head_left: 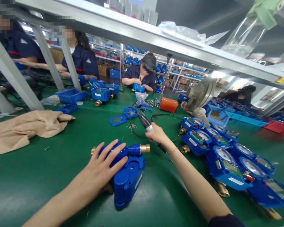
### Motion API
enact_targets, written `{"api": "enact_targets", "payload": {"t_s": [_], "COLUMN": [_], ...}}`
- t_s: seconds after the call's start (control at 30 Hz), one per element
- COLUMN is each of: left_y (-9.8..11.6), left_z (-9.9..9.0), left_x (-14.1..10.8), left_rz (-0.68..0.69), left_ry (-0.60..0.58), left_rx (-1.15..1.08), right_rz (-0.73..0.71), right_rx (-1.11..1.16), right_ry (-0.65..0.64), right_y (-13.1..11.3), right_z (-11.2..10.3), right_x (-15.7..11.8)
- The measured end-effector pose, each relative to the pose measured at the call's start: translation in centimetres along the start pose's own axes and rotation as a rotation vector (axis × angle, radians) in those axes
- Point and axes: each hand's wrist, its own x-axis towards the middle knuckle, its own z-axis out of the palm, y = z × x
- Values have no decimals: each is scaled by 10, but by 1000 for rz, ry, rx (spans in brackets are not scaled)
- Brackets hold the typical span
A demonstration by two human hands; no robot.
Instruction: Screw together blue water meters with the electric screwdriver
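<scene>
A blue water meter (129, 176) with brass threaded ends lies face down on the green table. My left hand (104, 167) is laid over its pipe body with the fingers spread and bent across it, gripping it from above; the thumb is partly hidden at the near side. In my right hand (156, 134) is an electric screwdriver (145, 121), black and silver, with the fingers closed round it. It slants above the table, past the meter's far right side, apart from it. Small screws (132, 126) lie scattered beyond the meter.
Several open blue meters (229, 164) stand in rows at the right. A beige cloth (26, 129) lies at the left, near a blue tray (72, 95). Blue frames (118, 120), an orange box (168, 104) and a fan (201, 94) stand farther back. Co-workers sit across the table beneath a metal shelf beam (132, 28).
</scene>
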Motion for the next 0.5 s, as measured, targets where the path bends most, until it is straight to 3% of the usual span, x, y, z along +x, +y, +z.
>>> {"api": "enact_targets", "payload": {"t_s": [0.1, 0.23, 0.33, 0.5], "left_y": [2, -3, -1, 7], "left_z": [17, 20, 15, 6], "left_x": [-5, -2, 3, 3], "left_rz": [71, 117, 81, -53], "left_ry": [159, 246, 218, 32], "left_rx": [27, 59, 32, -15], "right_rz": [17, -42, -99, -112], "right_rx": [-224, -430, -525, -592], "right_ry": [21, 60, 103, 188], "right_y": [19, 29, 34, 44], "right_z": [21, 36, 40, 40], "right_x": [7, 2, -8, -14]}}
